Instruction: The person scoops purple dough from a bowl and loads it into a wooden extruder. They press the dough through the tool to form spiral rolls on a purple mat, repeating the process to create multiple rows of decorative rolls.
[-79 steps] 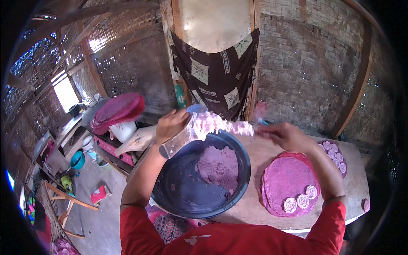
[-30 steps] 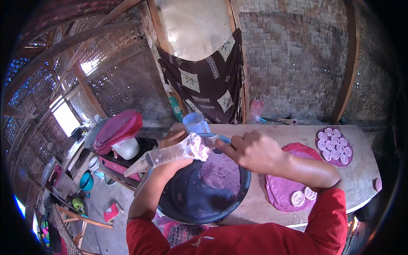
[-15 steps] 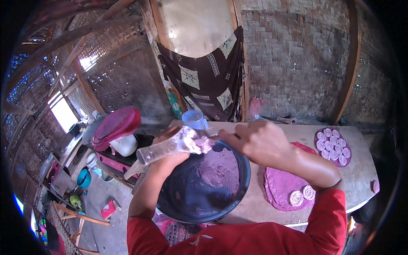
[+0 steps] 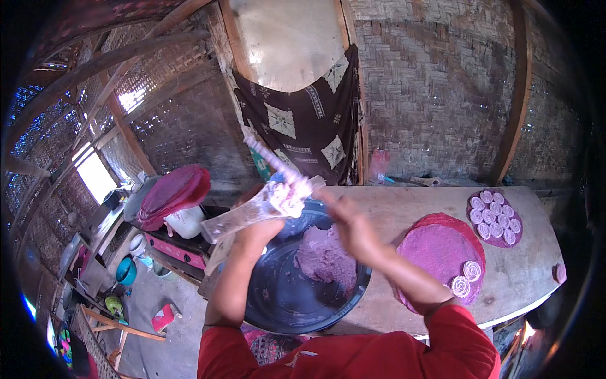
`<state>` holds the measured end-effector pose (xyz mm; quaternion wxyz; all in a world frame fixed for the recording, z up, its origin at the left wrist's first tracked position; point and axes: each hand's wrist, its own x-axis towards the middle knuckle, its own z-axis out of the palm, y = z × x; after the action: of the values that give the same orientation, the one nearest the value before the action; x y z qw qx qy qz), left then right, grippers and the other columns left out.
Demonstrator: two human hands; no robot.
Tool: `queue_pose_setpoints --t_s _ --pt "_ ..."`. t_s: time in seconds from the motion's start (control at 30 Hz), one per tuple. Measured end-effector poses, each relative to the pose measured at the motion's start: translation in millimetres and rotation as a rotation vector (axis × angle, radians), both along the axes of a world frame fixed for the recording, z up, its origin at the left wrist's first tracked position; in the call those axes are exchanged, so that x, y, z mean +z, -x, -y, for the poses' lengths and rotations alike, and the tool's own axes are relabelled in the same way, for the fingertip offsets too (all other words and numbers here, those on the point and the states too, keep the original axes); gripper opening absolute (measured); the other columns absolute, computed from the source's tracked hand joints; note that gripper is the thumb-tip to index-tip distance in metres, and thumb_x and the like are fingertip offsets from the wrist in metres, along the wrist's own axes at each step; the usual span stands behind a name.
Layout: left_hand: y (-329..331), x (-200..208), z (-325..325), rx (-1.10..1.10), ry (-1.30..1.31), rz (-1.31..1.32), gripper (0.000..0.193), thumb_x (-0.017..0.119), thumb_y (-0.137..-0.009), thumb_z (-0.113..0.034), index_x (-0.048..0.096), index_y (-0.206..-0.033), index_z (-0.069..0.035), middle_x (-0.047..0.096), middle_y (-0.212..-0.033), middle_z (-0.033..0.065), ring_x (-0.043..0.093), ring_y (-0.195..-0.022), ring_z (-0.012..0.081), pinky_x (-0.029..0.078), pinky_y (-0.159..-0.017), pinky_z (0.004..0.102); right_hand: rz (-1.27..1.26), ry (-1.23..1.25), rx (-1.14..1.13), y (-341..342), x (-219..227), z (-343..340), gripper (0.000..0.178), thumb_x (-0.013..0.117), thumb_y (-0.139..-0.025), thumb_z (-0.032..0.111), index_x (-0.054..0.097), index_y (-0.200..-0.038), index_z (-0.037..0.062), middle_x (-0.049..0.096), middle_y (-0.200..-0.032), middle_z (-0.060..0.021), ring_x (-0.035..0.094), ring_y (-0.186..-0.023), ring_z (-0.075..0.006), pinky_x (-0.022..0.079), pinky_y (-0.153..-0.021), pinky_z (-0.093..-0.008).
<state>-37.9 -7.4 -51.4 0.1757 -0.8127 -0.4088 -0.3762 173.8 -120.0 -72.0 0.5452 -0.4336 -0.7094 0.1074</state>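
Note:
My left hand (image 4: 260,235) grips a pale wooden tool (image 4: 237,221), held tilted above the black basin (image 4: 278,312). A lump of pale pinkish dough (image 4: 288,197) sits at the tool's far end. From there a dough-smeared stick (image 4: 271,153) slants up to the left; how it joins the tool I cannot make out. My right hand (image 4: 353,230) is beside the lump, fingertips near it and smeared by motion. In the basin lies a mass of mauve dough (image 4: 325,252). Right of it, two dough spirals (image 4: 466,279) rest on a round purple mat (image 4: 429,249).
Several spirals fill a smaller purple mat (image 4: 475,221) farther right on the table (image 4: 530,252). A dark patterned cloth (image 4: 303,126) hangs behind. At left, a stack of magenta mats (image 4: 177,192) lies on a white container (image 4: 185,221). A fire (image 4: 527,331) glows low at right.
The stick now stands up to the left of the dough lump. My right hand has come lower and left, and its forearm uncovers more of the purple mat.

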Motion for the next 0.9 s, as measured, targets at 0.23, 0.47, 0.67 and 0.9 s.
queue_pose_setpoints --t_s 0.23,0.47,0.67,0.9 --pt "19 9 -20 0.288 0.093 0.089 0.026 0.066 -0.081 -0.034 0.068 -0.095 -0.013 0.068 -0.089 0.0132 0.066 -0.083 0.0362 0.052 -0.073 0.0471 -0.135 0.083 0.187 2 -53 8 0.041 0.047 -0.100 0.004 0.049 -0.141 0.0081 0.054 -0.083 -0.0023 0.050 -0.071 -0.0124 0.045 -0.066 -0.0266" --pt "7 4 -14 0.159 -0.105 0.075 0.016 0.066 -0.077 -0.027 0.069 -0.083 -0.012 0.068 -0.084 0.0120 0.066 -0.082 0.0351 0.053 -0.075 0.0460 -0.287 0.415 0.293 0 -52 -11 0.041 0.043 -0.105 0.016 0.044 -0.144 0.0067 0.045 -0.075 0.0049 0.039 -0.062 -0.0049 0.036 -0.055 -0.0212" --pt "18 21 -17 0.253 0.002 0.013 0.022 0.067 -0.078 -0.031 0.070 -0.085 -0.011 0.070 -0.089 0.0123 0.067 -0.085 0.0331 0.052 -0.078 0.0445 -0.269 0.525 0.429 -4 -56 8 0.037 0.047 -0.101 0.010 0.053 -0.137 0.0054 0.064 -0.081 -0.0121 0.056 -0.070 -0.0131 0.046 -0.065 -0.0287" --pt "70 47 -7 0.220 -0.106 0.086 0.033 0.062 -0.085 -0.025 0.065 -0.112 -0.006 0.066 -0.113 0.0161 0.060 -0.107 0.0356 0.044 -0.095 0.0443 1.062 0.510 -0.197 -36 -60 -37 0.036 0.055 -0.095 0.024 0.062 -0.130 0.0187 0.067 -0.109 -0.0138 0.064 -0.096 -0.0240 0.049 -0.088 -0.0355"
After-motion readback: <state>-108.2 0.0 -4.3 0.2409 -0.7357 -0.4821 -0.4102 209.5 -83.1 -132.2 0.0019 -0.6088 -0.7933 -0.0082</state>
